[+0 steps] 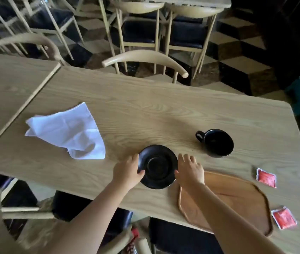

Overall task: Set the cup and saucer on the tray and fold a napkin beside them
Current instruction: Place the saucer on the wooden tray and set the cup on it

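Tray (237, 198) of brown wood lies bare at the table's (145, 107) near edge, its left end hidden under the right forearm. Just left of the tray sits the black saucer (157, 166) with nothing on it — left hand (127, 171) and right hand (189, 170) clasp its opposite rims. Beyond the tray stands the black cup (217, 143), its inside too dark to read. Far left of the tray, the white napkin (66, 131) lies crumpled — two red sachets (266, 177) lie right of the tray.
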`<action>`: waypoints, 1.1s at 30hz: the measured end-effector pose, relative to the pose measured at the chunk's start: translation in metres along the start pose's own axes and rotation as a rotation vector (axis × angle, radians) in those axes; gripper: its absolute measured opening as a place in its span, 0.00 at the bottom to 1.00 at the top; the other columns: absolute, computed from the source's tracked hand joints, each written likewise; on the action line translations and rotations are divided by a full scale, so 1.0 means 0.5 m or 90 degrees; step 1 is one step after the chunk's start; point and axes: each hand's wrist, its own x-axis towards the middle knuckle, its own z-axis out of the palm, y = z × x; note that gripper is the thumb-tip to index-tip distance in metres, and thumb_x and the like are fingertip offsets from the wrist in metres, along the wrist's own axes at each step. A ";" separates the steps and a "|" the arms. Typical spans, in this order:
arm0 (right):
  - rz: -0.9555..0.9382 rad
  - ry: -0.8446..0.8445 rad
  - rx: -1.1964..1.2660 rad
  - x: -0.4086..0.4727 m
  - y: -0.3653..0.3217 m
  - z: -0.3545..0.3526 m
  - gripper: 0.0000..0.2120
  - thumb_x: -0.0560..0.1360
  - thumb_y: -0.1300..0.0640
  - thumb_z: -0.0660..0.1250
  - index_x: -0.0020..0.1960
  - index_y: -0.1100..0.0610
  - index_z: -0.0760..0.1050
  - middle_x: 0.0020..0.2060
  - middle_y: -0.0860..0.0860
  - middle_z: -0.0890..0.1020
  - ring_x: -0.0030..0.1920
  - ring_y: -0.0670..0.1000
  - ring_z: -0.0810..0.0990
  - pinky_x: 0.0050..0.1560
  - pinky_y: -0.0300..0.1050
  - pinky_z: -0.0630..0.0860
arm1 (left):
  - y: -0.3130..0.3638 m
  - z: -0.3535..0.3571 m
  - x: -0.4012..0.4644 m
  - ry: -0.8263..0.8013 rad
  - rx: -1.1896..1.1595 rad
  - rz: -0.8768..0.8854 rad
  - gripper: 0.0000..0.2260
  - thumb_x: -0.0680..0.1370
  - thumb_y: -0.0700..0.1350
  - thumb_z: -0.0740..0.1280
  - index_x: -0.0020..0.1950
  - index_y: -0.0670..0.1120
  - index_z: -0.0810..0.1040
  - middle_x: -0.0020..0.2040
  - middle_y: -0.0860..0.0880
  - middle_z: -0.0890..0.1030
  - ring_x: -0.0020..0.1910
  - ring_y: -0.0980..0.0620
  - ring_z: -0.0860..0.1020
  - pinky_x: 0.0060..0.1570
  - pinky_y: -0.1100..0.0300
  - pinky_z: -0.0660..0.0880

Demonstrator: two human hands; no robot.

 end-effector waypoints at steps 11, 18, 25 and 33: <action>0.104 -0.048 0.290 0.008 -0.005 0.010 0.11 0.72 0.66 0.57 0.54 0.62 0.70 0.52 0.59 0.77 0.53 0.61 0.75 0.45 0.46 0.68 | -0.008 0.035 0.010 -0.042 -0.459 -0.139 0.09 0.70 0.33 0.59 0.43 0.45 0.74 0.36 0.46 0.80 0.34 0.47 0.82 0.36 0.50 0.80; 0.199 0.041 0.617 -0.027 0.082 -0.029 0.13 0.69 0.66 0.62 0.51 0.55 0.75 0.33 0.46 0.78 0.40 0.55 0.79 0.43 0.49 0.78 | 0.072 -0.007 -0.029 0.030 -0.619 -0.142 0.14 0.72 0.33 0.62 0.50 0.50 0.75 0.38 0.47 0.80 0.33 0.44 0.81 0.36 0.50 0.81; 0.293 0.063 0.758 -0.156 0.215 0.000 0.14 0.70 0.70 0.62 0.48 0.54 0.77 0.38 0.51 0.79 0.40 0.54 0.81 0.37 0.52 0.82 | 0.190 0.051 -0.101 -0.077 -0.636 -0.107 0.17 0.75 0.32 0.62 0.63 0.43 0.73 0.42 0.45 0.79 0.24 0.56 0.78 0.25 0.68 0.72; 0.319 -0.006 0.791 -0.193 0.263 0.049 0.12 0.71 0.70 0.62 0.47 0.55 0.75 0.39 0.53 0.77 0.36 0.54 0.80 0.29 0.45 0.81 | 0.227 0.076 -0.131 -0.130 -0.575 -0.102 0.19 0.75 0.32 0.62 0.66 0.43 0.71 0.39 0.52 0.79 0.23 0.57 0.78 0.26 0.67 0.74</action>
